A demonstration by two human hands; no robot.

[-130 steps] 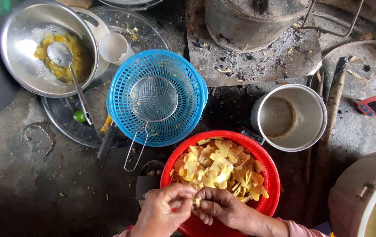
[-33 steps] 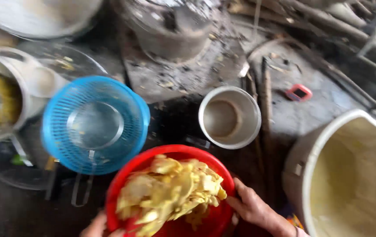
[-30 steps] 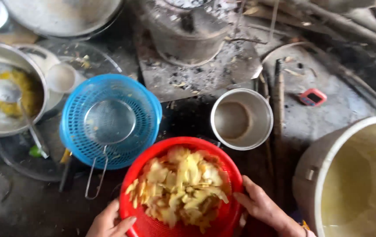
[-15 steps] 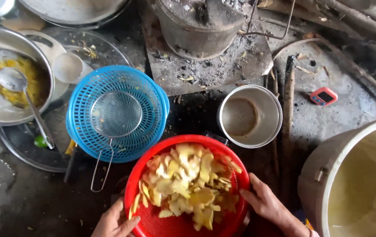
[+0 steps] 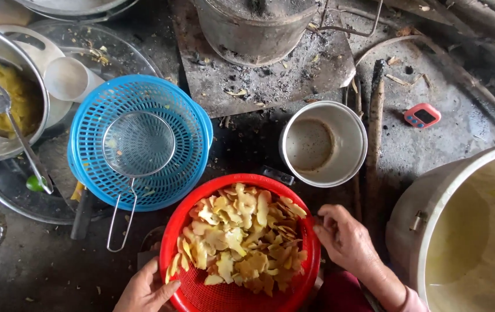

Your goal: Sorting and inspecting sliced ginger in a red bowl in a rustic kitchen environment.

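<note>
Now both hands, left hand (image 5: 145, 289) and right hand (image 5: 346, 238), clasp the red basket (image 5: 195, 289) between them.

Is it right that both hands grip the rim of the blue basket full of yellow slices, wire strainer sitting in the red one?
No, colours swapped. The head view shows the left hand and right hand on the rim of the red basket holding the yellow slices; the wire strainer sits in the blue basket.
</note>
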